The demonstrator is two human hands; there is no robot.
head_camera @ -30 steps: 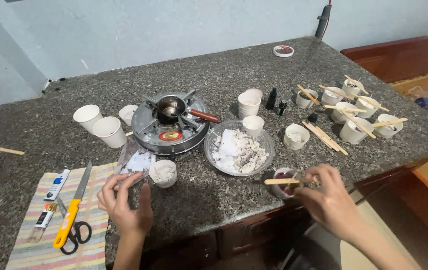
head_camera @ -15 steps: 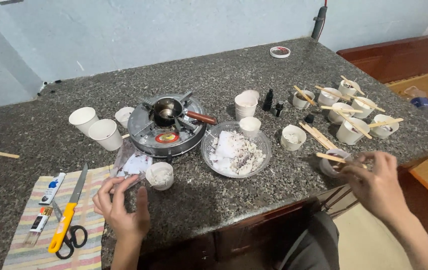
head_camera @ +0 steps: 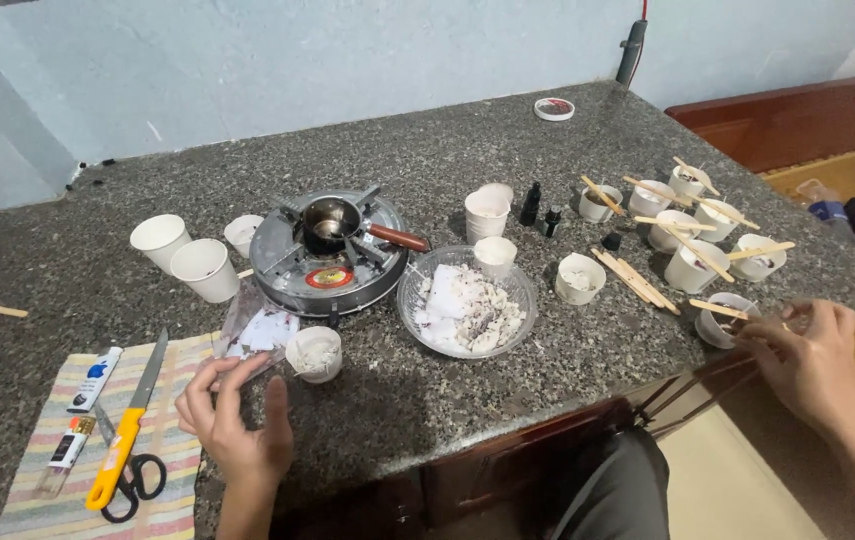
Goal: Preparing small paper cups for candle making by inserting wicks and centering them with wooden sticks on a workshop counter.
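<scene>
My right hand (head_camera: 810, 365) is at the counter's right front edge, fingers curled against a small white cup (head_camera: 723, 322) with a wooden stick (head_camera: 719, 309) lying across its rim. The cup stands on the counter. My left hand (head_camera: 238, 425) rests at the front left with its fingers apart, fingertips at the near edge of a clear plastic bag (head_camera: 256, 330) that holds white pieces. It grips nothing. A small white cup (head_camera: 315, 353) stands just right of that bag.
A round metal burner (head_camera: 293, 272) carries a small pan (head_camera: 330, 222). A glass bowl (head_camera: 518, 290) holds white chunks. Several cups with sticks (head_camera: 693, 265) crowd the right. Two paper cups (head_camera: 204, 268) stand left. A yellow-handled knife (head_camera: 123, 450), scissors (head_camera: 138, 480) and tubes (head_camera: 96, 378) lie on a striped cloth (head_camera: 38, 505).
My right hand has carried the cup with the stick from the front middle to the right edge and set it down. My left hand has opened and dropped back from the bag.
</scene>
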